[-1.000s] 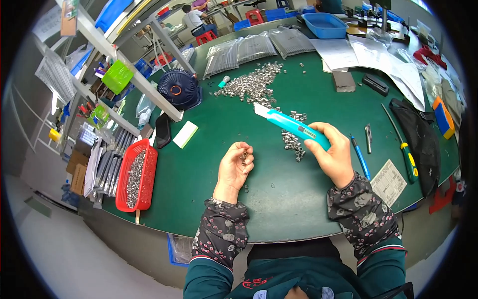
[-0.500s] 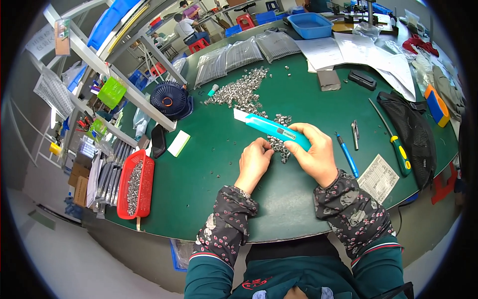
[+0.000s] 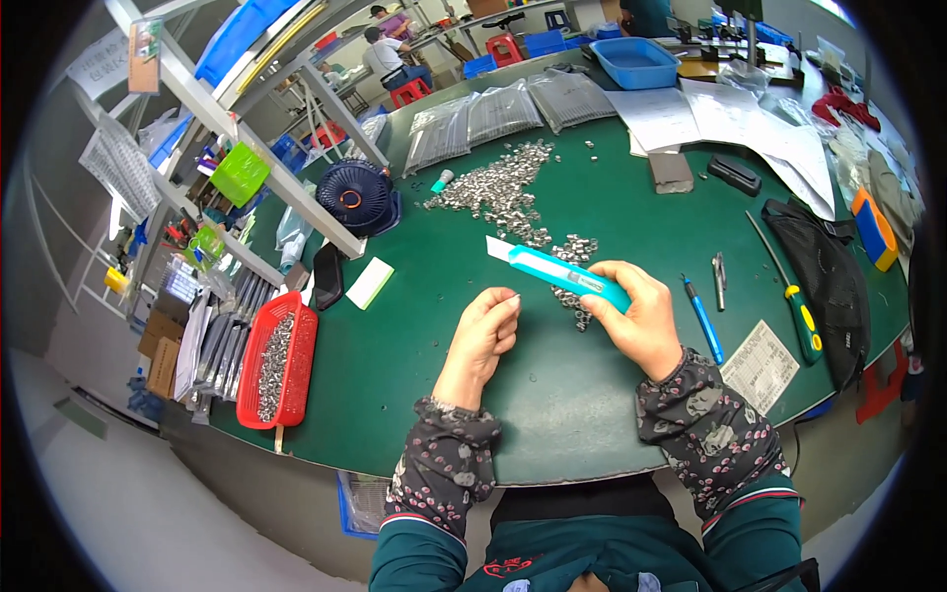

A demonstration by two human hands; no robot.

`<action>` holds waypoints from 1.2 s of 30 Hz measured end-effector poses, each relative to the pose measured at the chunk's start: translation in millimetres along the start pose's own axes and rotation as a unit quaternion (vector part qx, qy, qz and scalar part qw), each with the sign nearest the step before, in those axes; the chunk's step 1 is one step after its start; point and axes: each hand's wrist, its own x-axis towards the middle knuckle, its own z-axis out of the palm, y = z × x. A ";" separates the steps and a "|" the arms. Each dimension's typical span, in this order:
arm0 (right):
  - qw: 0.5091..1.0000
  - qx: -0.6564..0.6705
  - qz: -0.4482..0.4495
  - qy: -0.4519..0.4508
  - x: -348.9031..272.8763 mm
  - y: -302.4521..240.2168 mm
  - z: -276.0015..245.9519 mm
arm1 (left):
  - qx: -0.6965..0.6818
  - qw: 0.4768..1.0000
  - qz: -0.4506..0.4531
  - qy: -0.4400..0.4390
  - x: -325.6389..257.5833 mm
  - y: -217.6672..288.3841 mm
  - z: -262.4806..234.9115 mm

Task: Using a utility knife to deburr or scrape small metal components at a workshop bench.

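Observation:
A turquoise utility knife (image 3: 552,270) with its wide blade out lies in my right hand (image 3: 639,321), fingers wrapped round the handle and blade pointing up and left. My left hand (image 3: 483,331) is raised off the pile with thumb and forefinger pinched; a tiny dark bit shows at the fingertips, too small to name. Beyond and beneath the knife spreads a heap of small silvery metal rings (image 3: 493,187), with a narrower strand of rings (image 3: 582,314) running down beside my right hand.
On the green table (image 3: 424,266) stand a red basket of metal parts (image 3: 308,345), a dark fan (image 3: 357,195) and a phone (image 3: 328,276) at left. Bagged rods (image 3: 503,111) lie at the back. To the right are a blue pen (image 3: 704,321), a screwdriver (image 3: 804,321) and a black mesh bag (image 3: 819,286).
My left hand has drawn back to the left, away from the rings and the knife, still pinched. The knife stays in my right hand. The whole view has shifted slightly.

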 end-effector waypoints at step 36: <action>0.989 -0.024 0.015 -0.144 -9.1 3.4 5.3 | -0.162 0.984 0.059 -0.048 -2.1 -7.8 -50.5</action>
